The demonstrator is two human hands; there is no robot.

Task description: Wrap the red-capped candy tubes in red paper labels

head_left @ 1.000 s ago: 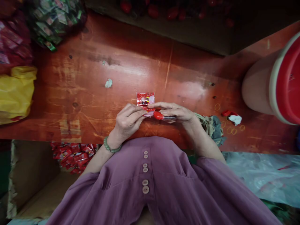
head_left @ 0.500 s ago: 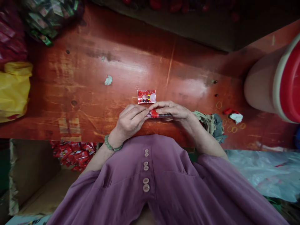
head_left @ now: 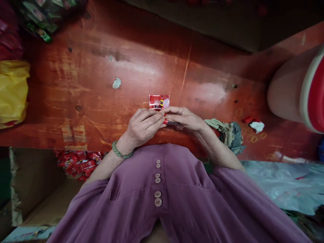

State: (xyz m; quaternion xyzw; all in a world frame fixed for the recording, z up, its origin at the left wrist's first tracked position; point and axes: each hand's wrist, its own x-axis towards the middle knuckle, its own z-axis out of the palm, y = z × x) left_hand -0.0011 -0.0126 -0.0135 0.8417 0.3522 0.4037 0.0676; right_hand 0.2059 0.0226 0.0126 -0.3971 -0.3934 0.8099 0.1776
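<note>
Low over the table's near edge, my two hands meet at a slim dark stick-like piece [head_left: 174, 123] with a small red wrapper [head_left: 165, 120] at its left end. My left hand [head_left: 145, 125], with a green bead bracelet at the wrist, has its fingers closed over the wrapper and hides most of it. Closed on the dark piece from the right is my right hand [head_left: 186, 118], its fingertips touching those of the left. Just beyond the fingers a flat red printed packet [head_left: 159, 102] lies on the table, its lower edge partly covered by them.
On the red wooden table [head_left: 101, 101], a cloth [head_left: 231, 133] and several rubber bands [head_left: 250, 138] lie right. Farther right stands a red-lidded tub [head_left: 288, 87]. A yellow bag [head_left: 12, 94] lies left. Below the edge, a cardboard box [head_left: 37, 182] holds red packets [head_left: 81, 163].
My left hand has slid right, closer to my right hand, and now covers more of the red wrapper. The view has shifted slightly.
</note>
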